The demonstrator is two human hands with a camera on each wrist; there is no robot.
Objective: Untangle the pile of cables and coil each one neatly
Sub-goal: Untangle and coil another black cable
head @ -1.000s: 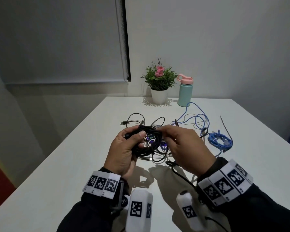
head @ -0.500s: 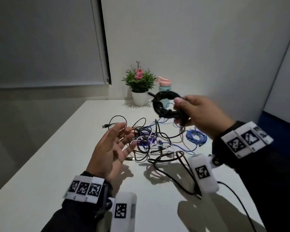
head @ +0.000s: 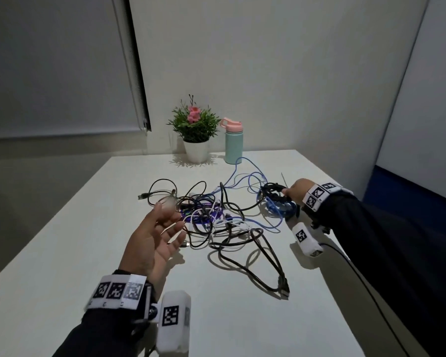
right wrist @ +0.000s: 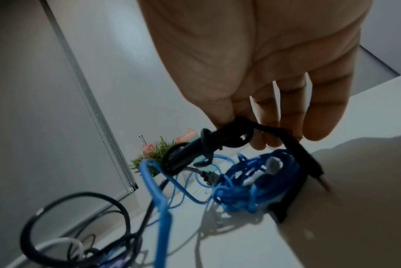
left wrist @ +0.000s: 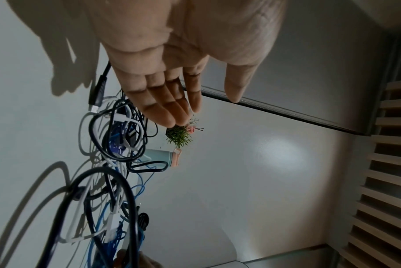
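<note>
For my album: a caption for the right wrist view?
Right hand holds coiled black cable above blue coil.

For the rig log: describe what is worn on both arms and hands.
Both hands, left hand and right hand, are bare. Dark long sleeves cover both arms. Each wrist has a white band printed with square black-and-white markers, plus a white camera pod bearing another marker. A thin black cable trails from the right pod.

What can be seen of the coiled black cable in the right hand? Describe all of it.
The coiled black cable is a small, tight ring of several dark, rubbery-looking turns, with wraps of its own cord binding it. A straight plug end sticks out past the coil toward the table. The right hand pinches it at the top between thumb and fingers, holding it low over the right side of the table, directly above the coiled blue cable. Whether the two coils touch is unclear.
</note>
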